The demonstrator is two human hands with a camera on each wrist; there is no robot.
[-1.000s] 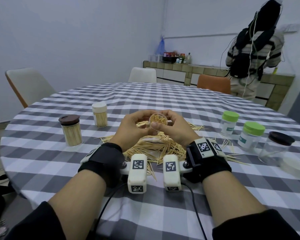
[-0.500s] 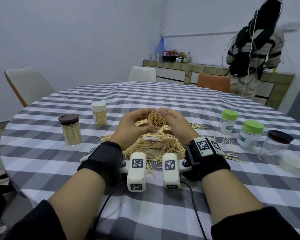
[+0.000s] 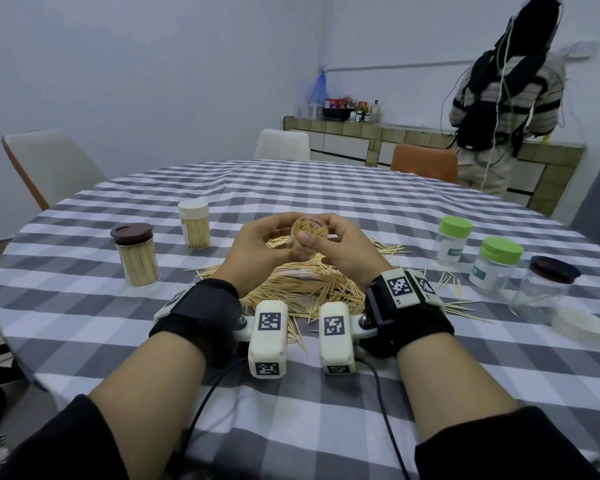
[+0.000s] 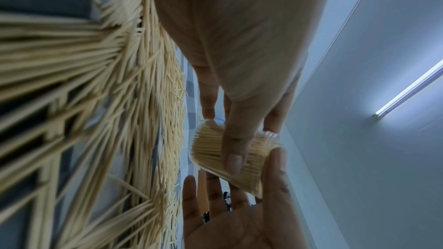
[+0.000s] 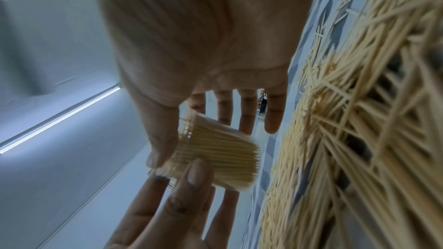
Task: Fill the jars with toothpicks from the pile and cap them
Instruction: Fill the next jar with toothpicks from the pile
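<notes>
A small clear jar [image 3: 310,230] packed with toothpicks is held above the toothpick pile [image 3: 302,289], its uncapped mouth tilted toward me. My left hand [image 3: 267,237] grips its left side; in the left wrist view the thumb lies across the jar [image 4: 210,147] with the fingers behind it. My right hand [image 3: 333,233] holds the right side, its thumb at the mouth rim and its fingers behind the jar [image 5: 227,150]. The pile [image 4: 84,101] spreads under both wrists.
Two capped, filled jars stand at the left: a brown-lidded one [image 3: 136,258] and a white-lidded one [image 3: 194,225]. Two green-lidded jars [image 3: 454,240] [image 3: 496,266], a brown-lidded clear jar [image 3: 548,289] and a loose white lid [image 3: 579,325] sit at the right. A person [image 3: 499,98] stands at the far counter.
The jar has turned a little between my hands and its mouth faces me more. My right thumb has come over the rim. The hands stay above the pile.
</notes>
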